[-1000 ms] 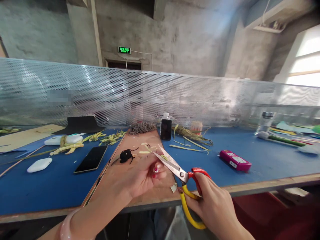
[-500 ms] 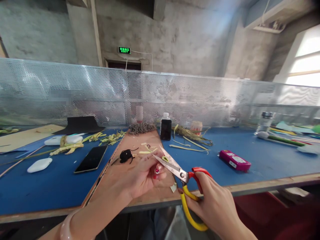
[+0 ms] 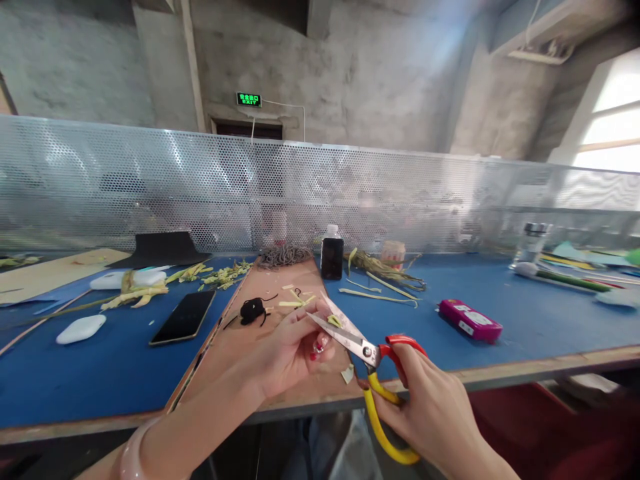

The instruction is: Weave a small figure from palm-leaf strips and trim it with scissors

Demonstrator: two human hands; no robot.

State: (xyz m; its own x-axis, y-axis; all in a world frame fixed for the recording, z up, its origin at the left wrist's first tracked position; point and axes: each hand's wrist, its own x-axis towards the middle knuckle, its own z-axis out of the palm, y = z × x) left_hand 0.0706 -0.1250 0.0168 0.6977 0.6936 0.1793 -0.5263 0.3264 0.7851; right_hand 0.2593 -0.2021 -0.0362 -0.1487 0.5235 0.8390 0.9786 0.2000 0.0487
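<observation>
- Sheet (image 3: 70,270), tan, lying flat at far left of the blue table (image 3: 115,373).
- Case (image 3: 81,329), white, rounded, near the table's front left.
- Bangle (image 3: 133,453), pale pink, worn on the left forearm.
- Husk (image 3: 143,291), dried, yellowish, lying behind the case.
- Sheet of black material (image 3: 167,250), partly upright near the perforated screen (image 3: 200,180).
- Phone (image 3: 184,319), dark face up, laid slantwise.
- Scraps (image 3: 225,275), yellow-green, loosely heaped behind the phone.
- Black thread (image 3: 251,311), tangled bundle, on the brown board (image 3: 233,347).
- Grey cord (image 3: 283,256), heaped at the board's far end.
- Left hand (image 3: 295,347), fingers curled, thumb and fingertips nearly closed, pinching a small piece; red nails visible.
- Bottle (image 3: 332,257), dark body, white cap, upright beyond the hands.
- Yellow-green piece (image 3: 334,321), folded, held at the left fingertips, between the scissor blades; whether the edges touch it cannot be told.
- Scissors (image 3: 367,351), blades parted, pointing toward the left fingertips; handles one red, one yellow.
- Dried stems (image 3: 385,272), loose bundle right of the bottle.
- Right hand (image 3: 435,400), partly closed, wrapped about the scissor handles.
- Packet (image 3: 470,321), magenta, lying on the table's right part.
- Flask (image 3: 529,247), clear, upright, far right.
</observation>
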